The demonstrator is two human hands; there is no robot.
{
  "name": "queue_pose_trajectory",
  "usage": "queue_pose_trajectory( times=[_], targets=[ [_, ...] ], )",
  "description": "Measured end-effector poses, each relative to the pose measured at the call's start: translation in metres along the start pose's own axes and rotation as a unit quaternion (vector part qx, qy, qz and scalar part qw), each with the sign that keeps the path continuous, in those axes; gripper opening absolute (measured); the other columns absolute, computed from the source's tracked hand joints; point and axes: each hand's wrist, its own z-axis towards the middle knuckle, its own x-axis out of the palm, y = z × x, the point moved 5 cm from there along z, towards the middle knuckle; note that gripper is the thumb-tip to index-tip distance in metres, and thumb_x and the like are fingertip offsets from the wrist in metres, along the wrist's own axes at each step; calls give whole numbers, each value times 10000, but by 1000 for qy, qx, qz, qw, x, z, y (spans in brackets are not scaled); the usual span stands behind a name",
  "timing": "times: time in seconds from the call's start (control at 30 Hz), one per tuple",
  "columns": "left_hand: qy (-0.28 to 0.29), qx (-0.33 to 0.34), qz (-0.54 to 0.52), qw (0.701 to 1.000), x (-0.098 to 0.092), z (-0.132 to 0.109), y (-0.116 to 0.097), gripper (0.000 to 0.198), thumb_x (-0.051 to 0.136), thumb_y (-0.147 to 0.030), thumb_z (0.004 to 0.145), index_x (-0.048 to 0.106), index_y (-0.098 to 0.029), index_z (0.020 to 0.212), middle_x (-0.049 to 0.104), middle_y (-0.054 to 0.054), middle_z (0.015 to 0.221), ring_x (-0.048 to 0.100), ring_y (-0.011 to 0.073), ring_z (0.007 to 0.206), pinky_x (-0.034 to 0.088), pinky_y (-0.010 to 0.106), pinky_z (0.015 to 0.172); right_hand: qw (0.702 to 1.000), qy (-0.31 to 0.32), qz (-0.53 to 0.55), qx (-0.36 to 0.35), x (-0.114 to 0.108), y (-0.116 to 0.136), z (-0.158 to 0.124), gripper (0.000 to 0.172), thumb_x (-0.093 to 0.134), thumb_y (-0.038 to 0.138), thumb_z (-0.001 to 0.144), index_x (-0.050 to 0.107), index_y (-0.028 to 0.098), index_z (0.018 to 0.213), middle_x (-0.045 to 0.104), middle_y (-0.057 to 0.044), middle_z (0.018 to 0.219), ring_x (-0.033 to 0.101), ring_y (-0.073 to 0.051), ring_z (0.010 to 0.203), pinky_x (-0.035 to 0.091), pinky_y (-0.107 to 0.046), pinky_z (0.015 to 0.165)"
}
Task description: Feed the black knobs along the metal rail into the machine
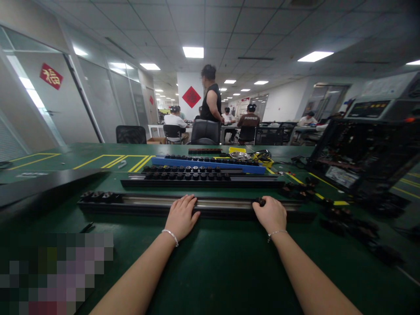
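Note:
A long black rail [144,205] with a bright metal channel lies crosswise in front of me. Several round black parts [98,196] sit in a row at its left end. My left hand [182,215] rests over the middle of the rail, fingers stretched across its top and thumb apart. Farther right, my right hand [271,213] is closed around a small black part [260,201] at the rail. Most of that part is hidden by the fingers, so I cannot tell whether it sits inside the channel.
Behind lie another black rail [256,183] with round parts and a blue rail [210,165]. Loose black parts [348,225] are scattered right, near an opened machine housing [348,153]. A yellow tray [236,150] stands at the back. People sit and stand beyond the green table [216,271].

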Motion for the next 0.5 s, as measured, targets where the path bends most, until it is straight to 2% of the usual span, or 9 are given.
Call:
queue_pose_trajectory(
  times=[0.5],
  targets=[
    [4, -5, -7, 1000, 1, 0, 1, 413, 426, -380, 861, 502, -222, 1235, 499, 50, 1337, 415, 232, 1245, 319, 413, 1024, 999, -17, -26, 33, -7, -22, 10, 359, 446, 387, 710, 642, 143, 885, 641, -115, 868, 552, -257, 894, 376, -359, 810]
  ],
)
